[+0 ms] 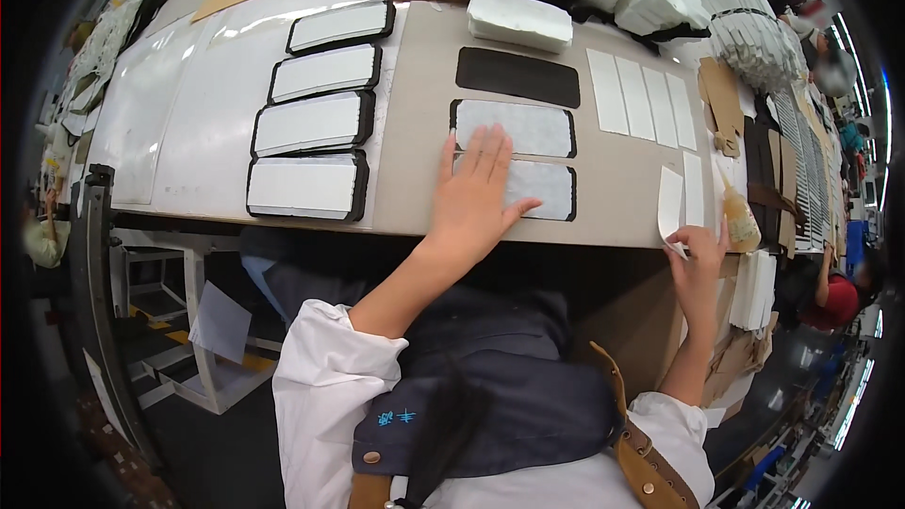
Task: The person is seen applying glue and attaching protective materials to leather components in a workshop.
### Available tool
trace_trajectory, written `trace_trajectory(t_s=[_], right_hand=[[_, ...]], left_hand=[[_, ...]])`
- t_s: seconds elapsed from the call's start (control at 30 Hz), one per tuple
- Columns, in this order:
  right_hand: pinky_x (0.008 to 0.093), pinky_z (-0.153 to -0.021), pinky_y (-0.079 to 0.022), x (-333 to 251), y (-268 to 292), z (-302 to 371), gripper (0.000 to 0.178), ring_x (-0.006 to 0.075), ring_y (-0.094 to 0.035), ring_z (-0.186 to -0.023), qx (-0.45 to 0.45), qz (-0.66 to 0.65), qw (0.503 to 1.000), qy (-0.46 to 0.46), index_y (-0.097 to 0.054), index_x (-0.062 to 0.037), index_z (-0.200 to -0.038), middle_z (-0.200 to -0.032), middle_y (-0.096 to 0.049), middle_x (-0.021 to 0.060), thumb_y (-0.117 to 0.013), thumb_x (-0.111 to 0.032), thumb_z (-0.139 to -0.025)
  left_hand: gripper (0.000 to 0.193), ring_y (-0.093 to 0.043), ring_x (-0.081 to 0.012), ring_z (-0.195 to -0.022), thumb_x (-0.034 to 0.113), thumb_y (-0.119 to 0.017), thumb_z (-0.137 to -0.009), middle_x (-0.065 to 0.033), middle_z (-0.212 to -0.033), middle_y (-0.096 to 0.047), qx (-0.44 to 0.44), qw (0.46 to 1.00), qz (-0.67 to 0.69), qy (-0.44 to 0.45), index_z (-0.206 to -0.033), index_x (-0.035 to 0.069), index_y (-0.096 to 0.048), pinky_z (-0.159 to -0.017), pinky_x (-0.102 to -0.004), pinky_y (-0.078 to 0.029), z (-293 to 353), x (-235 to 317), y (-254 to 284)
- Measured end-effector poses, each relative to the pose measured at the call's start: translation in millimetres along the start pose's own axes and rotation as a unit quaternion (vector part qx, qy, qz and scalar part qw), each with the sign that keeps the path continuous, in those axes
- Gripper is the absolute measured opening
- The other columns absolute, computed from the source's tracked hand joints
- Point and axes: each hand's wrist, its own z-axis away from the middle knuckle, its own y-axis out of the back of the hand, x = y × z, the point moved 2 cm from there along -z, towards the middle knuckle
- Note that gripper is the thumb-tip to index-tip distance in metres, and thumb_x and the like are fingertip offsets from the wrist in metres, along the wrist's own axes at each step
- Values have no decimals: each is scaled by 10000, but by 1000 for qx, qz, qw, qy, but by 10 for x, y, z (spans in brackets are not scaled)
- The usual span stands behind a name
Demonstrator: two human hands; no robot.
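Note:
My left hand (pixel 478 179) lies with its fingers stretched out, across two black pieces faced with pale grey sheets. It covers part of the upper sheet (pixel 528 127) and much of the lower sheet (pixel 549 190). At the table's front right, my right hand (pixel 696 264) pinches the near end of a white strip (pixel 669 200), which curls up there. Another white strip (pixel 693 184) lies flat beside it. Farther back, several more white strips (pixel 633 99) lie side by side. A bare black piece (pixel 518 77) rests just beyond the grey-faced ones.
Stacks of black pieces topped with white boards (pixel 306 184) line the left side. A thick white stack (pixel 519 19) stands at the back. Right of my right hand is a yellowish bottle (pixel 741 219). White bundles (pixel 754 38) crowd the back right. The table's front edge (pixel 603 243) runs close to both hands.

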Motion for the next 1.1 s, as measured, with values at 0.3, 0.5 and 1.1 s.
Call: trace_trajectory(t_s=[0.3, 0.5, 1.1], right_hand=[[339, -1062, -433, -412, -144, -312, 95, 124, -608, -965, 296, -444, 837, -119, -656, -21, -1037, -1003, -683, 26, -699, -1, -954], [286, -1015, -442, -808, -632, -648, 173, 102, -632, -1041, 75, -733, 664, -128, -651, -5, -1150, -1062, -711, 49, -695, -43, -986], [548, -1244, -118, -1317, -601, -1011, 686, 247, -542, -1161, 107, -104, 962, 227, -650, -109, -1335, -1210, -621, 30, -898, -304, -726]], left_hand=[[811, -219, -381, -1561, 621, -527, -998, -225, -1638, -339, 104, 989, -64, 78, -1493, -19, -477, -1264, -548, -132, -110, -430, 162], [489, -511, -223, -1311, 365, -688, -1002, -133, -1374, -601, 44, 870, 481, 99, -1329, 8, -623, -1116, -361, -369, -26, -313, 379], [347, -629, -99, -990, 244, -733, -981, -52, -1100, -721, -15, 736, 633, 241, -1202, -16, -674, -876, -272, -487, -41, -392, 509]])
